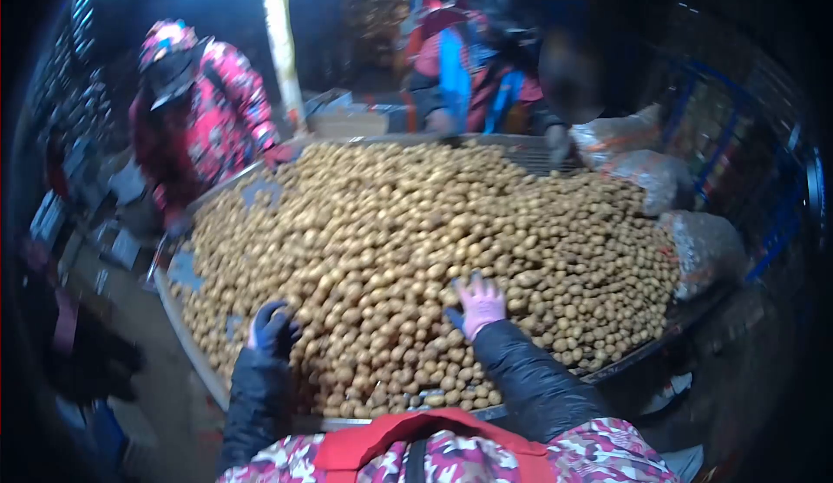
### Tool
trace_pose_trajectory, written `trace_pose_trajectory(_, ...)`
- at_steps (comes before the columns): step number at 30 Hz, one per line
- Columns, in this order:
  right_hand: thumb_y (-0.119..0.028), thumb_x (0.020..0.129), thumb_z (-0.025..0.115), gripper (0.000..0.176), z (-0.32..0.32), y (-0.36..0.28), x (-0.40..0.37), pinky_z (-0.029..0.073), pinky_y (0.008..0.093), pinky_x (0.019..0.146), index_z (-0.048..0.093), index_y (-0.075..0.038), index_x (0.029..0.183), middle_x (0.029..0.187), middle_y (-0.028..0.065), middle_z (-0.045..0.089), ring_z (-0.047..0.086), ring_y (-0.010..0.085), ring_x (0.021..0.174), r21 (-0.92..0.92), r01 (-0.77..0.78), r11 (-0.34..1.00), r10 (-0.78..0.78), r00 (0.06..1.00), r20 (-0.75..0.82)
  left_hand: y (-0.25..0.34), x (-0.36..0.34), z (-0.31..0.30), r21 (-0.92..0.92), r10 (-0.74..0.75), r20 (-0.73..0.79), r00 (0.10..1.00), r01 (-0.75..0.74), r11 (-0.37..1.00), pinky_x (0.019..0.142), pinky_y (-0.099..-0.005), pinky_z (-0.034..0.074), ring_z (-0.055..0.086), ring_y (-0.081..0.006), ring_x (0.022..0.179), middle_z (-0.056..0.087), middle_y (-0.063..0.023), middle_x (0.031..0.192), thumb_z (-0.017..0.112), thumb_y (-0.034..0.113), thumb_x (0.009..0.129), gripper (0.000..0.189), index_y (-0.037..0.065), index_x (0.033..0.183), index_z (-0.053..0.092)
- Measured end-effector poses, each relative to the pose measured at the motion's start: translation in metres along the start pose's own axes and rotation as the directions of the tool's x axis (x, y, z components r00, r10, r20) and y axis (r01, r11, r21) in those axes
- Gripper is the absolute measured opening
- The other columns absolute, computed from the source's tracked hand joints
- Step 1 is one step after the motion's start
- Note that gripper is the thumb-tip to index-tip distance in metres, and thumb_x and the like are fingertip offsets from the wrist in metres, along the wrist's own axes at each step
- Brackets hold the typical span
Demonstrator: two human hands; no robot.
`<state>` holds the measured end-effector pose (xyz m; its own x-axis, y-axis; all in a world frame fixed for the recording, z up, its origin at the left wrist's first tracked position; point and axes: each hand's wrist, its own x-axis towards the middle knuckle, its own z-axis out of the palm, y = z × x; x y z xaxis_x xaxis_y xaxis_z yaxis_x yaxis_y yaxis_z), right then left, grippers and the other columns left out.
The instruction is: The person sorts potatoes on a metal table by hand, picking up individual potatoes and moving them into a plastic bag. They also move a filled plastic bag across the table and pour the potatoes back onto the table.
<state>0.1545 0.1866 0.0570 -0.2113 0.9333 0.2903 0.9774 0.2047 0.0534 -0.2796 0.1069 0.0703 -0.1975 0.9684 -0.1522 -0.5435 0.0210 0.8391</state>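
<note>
A broad heap of small round tan potatoes (373,249) covers a large metal-rimmed table (195,357) in front of me; they could be another small round crop. My left hand (272,330), in a purple and dark blue glove, rests at the near left part of the heap. Its fingers are curved with a gap between them, and nothing shows in its grasp. Over the middle of the heap lies my right hand (480,306) in a pink and blue glove, palm down, fingers spread on the potatoes.
Across the table at the left, a person in a pink patterned jacket (227,105) leans over the heap. Another person (473,75) stands at the far side. Filled sacks (703,253) line the right edge. A pale post (279,40) rises behind the table.
</note>
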Motion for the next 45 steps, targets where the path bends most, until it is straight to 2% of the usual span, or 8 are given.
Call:
trace_pose_trajectory(4, -0.062, 0.084, 0.065, 0.072, 0.004, -0.001, 0.003, 0.037, 0.0626, 0.107, 0.051, -0.025, 0.144, 0.153, 0.0198, 0.041, 0.044, 0.0454, 0.134, -0.054, -0.021, 0.998, 0.026, 0.995, 0.099, 0.010, -0.015, 0.034, -0.099, -0.071, 0.131, 0.989, 0.084, 0.992, 0.070, -0.0344, 0.054, 0.064, -0.0167, 0.084, 0.064, -0.0025, 0.096, 0.070, 0.020, 0.094, 0.027, 0.011, 0.117, 0.060)
trace_pose_trajectory(10, -0.051, 0.084, 0.071, 0.073, -0.001, -0.001, 0.006, 0.039, 0.0569, 0.107, 0.050, -0.020, 0.146, 0.151, 0.0192, 0.042, 0.045, 0.0422, 0.131, 0.013, 0.035, 0.999, -0.035, 0.998, 0.056, 0.009, -0.039, 0.036, -0.318, -0.094, 0.133, 0.987, 0.132, 0.939, 0.092, -0.0352, 0.059, 0.068, -0.0238, 0.106, 0.060, -0.0169, 0.134, 0.055, 0.027, 0.104, 0.045, 0.009, 0.145, 0.050)
trace_pose_trajectory(24, -0.041, 0.090, 0.070, 0.067, 0.022, 0.017, 0.013, 0.039, 0.0521, 0.109, 0.047, -0.019, 0.149, 0.151, 0.0261, 0.042, 0.047, 0.0456, 0.132, 0.022, 0.142, 0.990, -0.142, 0.990, -0.001, 0.055, -0.203, -0.126, 0.007, 0.145, -0.544, 0.826, -0.168, 0.986, 0.047, -0.0220, 0.038, 0.049, -0.0063, 0.057, 0.062, -0.0041, 0.089, 0.063, 0.026, 0.094, 0.031, 0.005, 0.116, 0.061)
trace_pose_trajectory(30, -0.039, 0.090, 0.070, 0.067, 0.026, 0.021, 0.014, 0.039, 0.0526, 0.109, 0.048, -0.015, 0.148, 0.151, 0.0248, 0.042, 0.047, 0.0454, 0.130, 0.045, 0.196, 0.980, -0.195, 0.981, -0.017, 0.012, -0.243, -0.154, 0.362, -0.218, -0.556, 0.802, 0.470, 0.805, 0.055, -0.0278, 0.049, 0.062, -0.0139, 0.057, 0.065, -0.0073, 0.073, 0.063, 0.022, 0.092, 0.022, 0.002, 0.099, 0.068)
trace_pose_trajectory(33, -0.040, 0.089, 0.071, 0.067, 0.018, 0.011, 0.009, 0.038, 0.0541, 0.110, 0.049, -0.016, 0.147, 0.152, 0.0214, 0.043, 0.045, 0.0462, 0.131, 0.026, 0.118, 0.993, -0.118, 0.993, 0.017, -0.024, -0.239, -0.159, 0.916, 0.267, -0.397, 0.878, 0.397, 0.056, 0.080, -0.0379, 0.056, 0.071, -0.0291, 0.087, 0.069, -0.0193, 0.097, 0.068, 0.018, 0.088, 0.025, 0.001, 0.106, 0.068)
trace_pose_trajectory(36, -0.041, 0.086, 0.073, 0.068, 0.019, 0.013, 0.009, 0.037, 0.0543, 0.109, 0.051, -0.015, 0.145, 0.148, 0.0217, 0.046, 0.047, 0.0448, 0.128, 0.080, 0.140, 0.987, -0.138, 0.990, -0.025, -0.003, -0.179, -0.108, 0.947, 0.566, -0.310, 0.764, 0.197, 0.254, 0.090, -0.0406, 0.054, 0.069, -0.0320, 0.101, 0.067, -0.0205, 0.110, 0.068, 0.013, 0.089, 0.030, 0.003, 0.117, 0.067)
trace_pose_trajectory(38, -0.041, 0.085, 0.074, 0.069, 0.016, 0.011, 0.009, 0.037, 0.0537, 0.109, 0.051, -0.015, 0.144, 0.147, 0.0221, 0.047, 0.047, 0.0436, 0.128, 0.069, 0.159, 0.985, -0.156, 0.987, -0.047, 0.005, -0.133, -0.070, 0.993, 0.667, -0.058, 0.743, -0.026, 0.115, 0.083, -0.0403, 0.055, 0.069, -0.0341, 0.097, 0.066, -0.0202, 0.112, 0.069, 0.011, 0.088, 0.033, 0.003, 0.119, 0.065)
trace_pose_trajectory(45, -0.042, 0.081, 0.075, 0.069, 0.008, 0.006, 0.008, 0.036, 0.0541, 0.109, 0.055, -0.015, 0.141, 0.143, 0.0205, 0.049, 0.046, 0.0429, 0.127, 0.087, 0.105, 0.991, -0.102, 0.994, -0.035, -0.045, -0.009, 0.084, 0.798, 0.232, 0.603, 0.763, -0.583, -0.155, 0.104, -0.0593, 0.040, 0.049, -0.0386, 0.130, 0.055, -0.0154, 0.137, 0.070, 0.022, 0.080, 0.051, 0.014, 0.129, 0.059)
